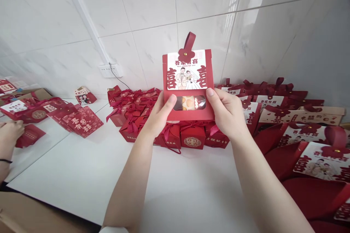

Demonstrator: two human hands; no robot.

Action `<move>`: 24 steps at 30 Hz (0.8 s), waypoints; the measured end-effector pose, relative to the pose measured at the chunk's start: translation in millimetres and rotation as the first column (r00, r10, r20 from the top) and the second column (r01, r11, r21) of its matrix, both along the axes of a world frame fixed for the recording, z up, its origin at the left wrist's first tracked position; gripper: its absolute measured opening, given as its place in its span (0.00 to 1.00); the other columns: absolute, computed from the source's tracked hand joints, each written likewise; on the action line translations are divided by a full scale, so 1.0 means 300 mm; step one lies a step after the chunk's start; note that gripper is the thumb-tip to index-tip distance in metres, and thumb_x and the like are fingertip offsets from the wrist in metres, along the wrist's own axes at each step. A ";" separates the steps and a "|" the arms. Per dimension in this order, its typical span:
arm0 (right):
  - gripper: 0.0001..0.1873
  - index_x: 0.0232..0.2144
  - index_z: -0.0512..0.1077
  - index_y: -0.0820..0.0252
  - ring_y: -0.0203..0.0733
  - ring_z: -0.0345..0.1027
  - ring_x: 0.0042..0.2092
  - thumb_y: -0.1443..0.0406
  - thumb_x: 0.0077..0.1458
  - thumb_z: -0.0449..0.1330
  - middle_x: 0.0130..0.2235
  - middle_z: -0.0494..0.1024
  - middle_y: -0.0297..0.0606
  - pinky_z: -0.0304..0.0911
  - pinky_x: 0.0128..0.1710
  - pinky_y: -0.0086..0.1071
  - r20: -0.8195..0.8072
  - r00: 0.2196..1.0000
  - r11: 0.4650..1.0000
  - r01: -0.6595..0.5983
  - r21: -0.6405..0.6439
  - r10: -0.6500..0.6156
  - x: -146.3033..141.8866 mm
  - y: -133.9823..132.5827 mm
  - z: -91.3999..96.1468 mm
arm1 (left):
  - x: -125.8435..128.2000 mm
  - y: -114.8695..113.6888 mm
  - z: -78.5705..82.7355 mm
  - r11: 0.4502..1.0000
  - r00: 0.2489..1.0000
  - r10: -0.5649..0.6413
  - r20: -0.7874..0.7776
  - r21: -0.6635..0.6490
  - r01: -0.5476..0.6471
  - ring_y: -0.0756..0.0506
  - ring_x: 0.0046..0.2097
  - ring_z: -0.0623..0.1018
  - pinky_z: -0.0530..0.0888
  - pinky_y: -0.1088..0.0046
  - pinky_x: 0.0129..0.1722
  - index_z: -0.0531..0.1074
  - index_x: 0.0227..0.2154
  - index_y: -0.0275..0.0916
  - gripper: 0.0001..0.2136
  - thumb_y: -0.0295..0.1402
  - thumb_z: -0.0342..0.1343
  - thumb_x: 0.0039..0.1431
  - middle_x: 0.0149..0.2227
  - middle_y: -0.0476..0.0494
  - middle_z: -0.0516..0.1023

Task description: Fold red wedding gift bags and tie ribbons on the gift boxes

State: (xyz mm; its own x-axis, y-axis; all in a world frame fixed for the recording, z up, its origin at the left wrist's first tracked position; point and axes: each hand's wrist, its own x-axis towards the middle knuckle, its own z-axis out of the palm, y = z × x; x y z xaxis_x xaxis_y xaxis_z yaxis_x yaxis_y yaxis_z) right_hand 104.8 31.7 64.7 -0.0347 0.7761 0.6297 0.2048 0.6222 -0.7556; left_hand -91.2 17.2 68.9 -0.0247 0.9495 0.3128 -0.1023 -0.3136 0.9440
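Between both hands I hold up a red gift bag (pixel 188 114) with a white label of a cartoon bridal couple. A red strap (pixel 190 42) with a flower-shaped tab and a gold stud tops it. Through its oval window (pixel 189 102) some wrapped contents show. My left hand (pixel 160 114) grips the lower left side, thumb on the front. My right hand (pixel 225 109) holds the lower right side the same way, thumb near the label's corner. The other fingers are hidden behind the bag. Behind and below it sit many small red ribboned boxes (pixel 193 142).
Rows of similar red gift bags (pixel 322 164) stand at the right. At the far left, another person's hand (pixel 11 133) touches a red packet, near flat red cards (pixel 84 120). A wall socket (pixel 111 70) with a cable sits above the white table (pixel 82 174).
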 end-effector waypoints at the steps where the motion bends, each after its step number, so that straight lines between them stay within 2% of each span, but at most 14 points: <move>1: 0.26 0.22 0.54 0.57 0.34 0.48 0.27 0.50 0.67 0.52 0.23 0.55 0.30 0.45 0.25 0.32 0.034 0.999 0.999 0.023 0.023 -0.023 0.003 0.000 -0.001 | 0.003 -0.003 0.000 1.000 1.000 -0.005 -0.029 0.000 0.005 0.35 0.67 0.68 0.71 0.58 0.63 0.73 0.55 0.50 0.22 0.53 0.57 0.62 0.59 0.45 0.77; 5: 0.27 0.22 0.56 0.57 0.34 0.50 0.26 0.48 0.66 0.51 0.23 0.58 0.30 0.47 0.25 0.31 0.139 0.990 1.000 0.000 0.006 -0.001 0.021 0.010 0.001 | 0.006 0.008 -0.004 0.998 0.999 -0.047 -0.007 0.042 0.047 0.33 0.67 0.68 0.70 0.55 0.64 0.73 0.55 0.48 0.21 0.49 0.59 0.62 0.61 0.45 0.74; 9: 0.25 0.26 0.65 0.58 0.36 0.57 0.28 0.46 0.66 0.52 0.26 0.68 0.33 0.54 0.27 0.30 0.176 0.981 0.996 -0.072 -0.062 0.082 0.038 0.021 0.005 | 0.002 0.018 -0.009 0.997 0.998 -0.063 -0.028 0.050 0.065 0.32 0.62 0.73 0.74 0.52 0.58 0.73 0.52 0.46 0.19 0.43 0.64 0.59 0.60 0.43 0.75; 13: 0.25 0.29 0.70 0.58 0.38 0.62 0.30 0.45 0.65 0.52 0.30 0.74 0.35 0.57 0.29 0.31 0.173 0.980 0.994 -0.085 -0.075 0.097 0.047 0.021 0.005 | 0.004 0.010 -0.011 0.998 0.996 -0.067 -0.051 0.010 0.067 0.33 0.59 0.76 0.76 0.52 0.55 0.70 0.54 0.47 0.23 0.40 0.67 0.56 0.58 0.42 0.77; 16: 0.26 0.28 0.70 0.58 0.39 0.62 0.30 0.44 0.64 0.53 0.28 0.73 0.35 0.56 0.28 0.31 0.178 0.980 0.993 -0.073 -0.088 0.087 0.059 0.026 0.004 | 0.003 0.006 -0.006 0.998 0.995 -0.050 -0.090 0.022 0.052 0.34 0.57 0.78 0.77 0.53 0.55 0.70 0.54 0.47 0.26 0.38 0.70 0.52 0.57 0.42 0.78; 20: 0.28 0.23 0.65 0.57 0.37 0.57 0.28 0.42 0.61 0.56 0.24 0.67 0.33 0.52 0.27 0.32 0.144 0.989 0.998 -0.014 -0.060 0.023 0.085 0.043 0.004 | -0.013 0.009 0.003 0.996 0.981 0.002 -0.193 0.083 0.015 0.34 0.59 0.76 0.77 0.55 0.55 0.71 0.54 0.48 0.30 0.37 0.73 0.48 0.58 0.42 0.77; 22: 0.29 0.22 0.64 0.57 0.36 0.56 0.27 0.41 0.60 0.56 0.24 0.66 0.32 0.52 0.26 0.32 0.118 0.991 0.996 -0.052 -0.071 0.061 0.095 0.049 0.003 | -0.023 0.013 0.001 0.995 0.977 -0.022 -0.213 0.092 0.042 0.35 0.60 0.75 0.76 0.56 0.56 0.71 0.55 0.50 0.31 0.38 0.74 0.47 0.59 0.43 0.76; 24: 0.29 0.22 0.65 0.57 0.37 0.58 0.27 0.41 0.59 0.57 0.24 0.68 0.33 0.52 0.26 0.32 0.105 0.983 0.984 -0.143 -0.107 0.154 0.100 0.051 0.002 | -0.032 0.020 -0.011 0.994 0.978 -0.088 -0.191 0.052 0.099 0.34 0.61 0.75 0.76 0.56 0.57 0.71 0.56 0.50 0.29 0.40 0.72 0.50 0.60 0.43 0.75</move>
